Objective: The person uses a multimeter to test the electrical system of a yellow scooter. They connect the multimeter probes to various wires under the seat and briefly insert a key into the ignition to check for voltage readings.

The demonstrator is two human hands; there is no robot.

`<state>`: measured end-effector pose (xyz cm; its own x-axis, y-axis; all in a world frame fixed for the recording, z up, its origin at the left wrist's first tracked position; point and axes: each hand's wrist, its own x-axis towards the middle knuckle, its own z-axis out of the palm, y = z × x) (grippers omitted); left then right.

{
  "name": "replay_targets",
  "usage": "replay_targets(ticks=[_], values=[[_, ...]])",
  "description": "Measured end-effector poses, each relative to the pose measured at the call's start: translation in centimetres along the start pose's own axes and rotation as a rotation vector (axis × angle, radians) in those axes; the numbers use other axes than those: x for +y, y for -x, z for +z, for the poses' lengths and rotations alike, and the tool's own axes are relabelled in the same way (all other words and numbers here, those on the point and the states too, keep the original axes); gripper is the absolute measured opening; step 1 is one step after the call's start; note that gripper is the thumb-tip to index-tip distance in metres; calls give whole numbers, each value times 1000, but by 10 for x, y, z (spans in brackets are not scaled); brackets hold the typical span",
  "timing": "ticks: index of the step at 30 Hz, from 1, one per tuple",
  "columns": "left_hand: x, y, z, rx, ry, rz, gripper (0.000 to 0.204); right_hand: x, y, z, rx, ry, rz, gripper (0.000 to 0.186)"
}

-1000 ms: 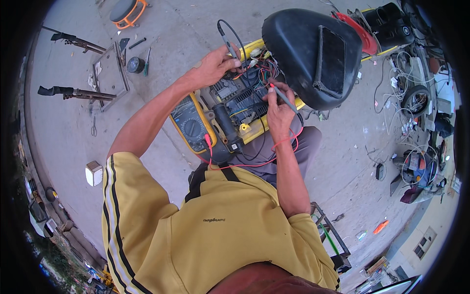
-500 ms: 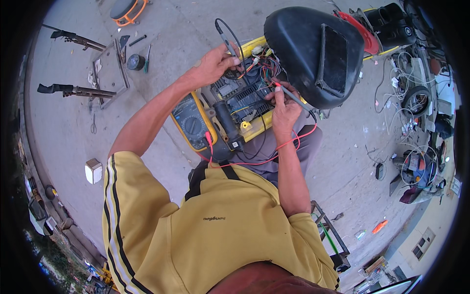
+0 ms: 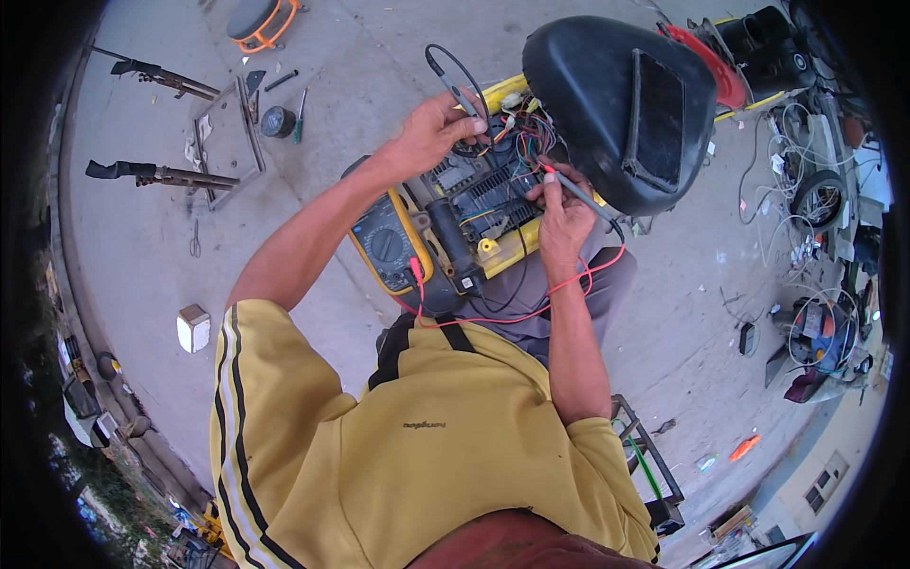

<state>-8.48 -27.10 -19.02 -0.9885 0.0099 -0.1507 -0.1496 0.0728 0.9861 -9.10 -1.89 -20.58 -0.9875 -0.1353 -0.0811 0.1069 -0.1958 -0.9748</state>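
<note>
My left hand (image 3: 431, 137) is closed on a dark test probe (image 3: 465, 101), whose black lead loops up above it. A second test probe (image 3: 585, 197) with a red tip and red lead is pinched in my right hand (image 3: 566, 223), near a bundle of thin coloured wires (image 3: 531, 140). What the tips touch is too small to make out. Between my hands lies an open yellow frame (image 3: 513, 248) with finned grey electrical boxes (image 3: 493, 199) and a black cylinder (image 3: 449, 232). A yellow-edged multimeter (image 3: 387, 248) leans beside it on the left, the red lead plugged in.
A black welding mask (image 3: 588, 76) covers the far right of the frame. On the left floor are a metal stand (image 3: 223, 142), a small dark tub (image 3: 277, 121) and a screwdriver (image 3: 300, 119). Tangled cables and a wheel (image 3: 818, 199) lie along the right.
The whole scene has shifted slightly to the right in the view. Both hands keep their grip on the probes, with little visible movement against the frame.
</note>
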Motion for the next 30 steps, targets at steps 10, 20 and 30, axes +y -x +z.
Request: replay_targets(ticks=[10, 20, 30], values=[[19, 3, 10, 119, -236, 12, 12, 3, -1, -1, 4, -48, 12, 14], [52, 8, 25, 24, -634, -141, 26, 4, 0, 0, 9, -55, 8, 17], [33, 3, 24, -45, -618, -119, 25, 5, -1, -3, 4, -67, 27, 15]])
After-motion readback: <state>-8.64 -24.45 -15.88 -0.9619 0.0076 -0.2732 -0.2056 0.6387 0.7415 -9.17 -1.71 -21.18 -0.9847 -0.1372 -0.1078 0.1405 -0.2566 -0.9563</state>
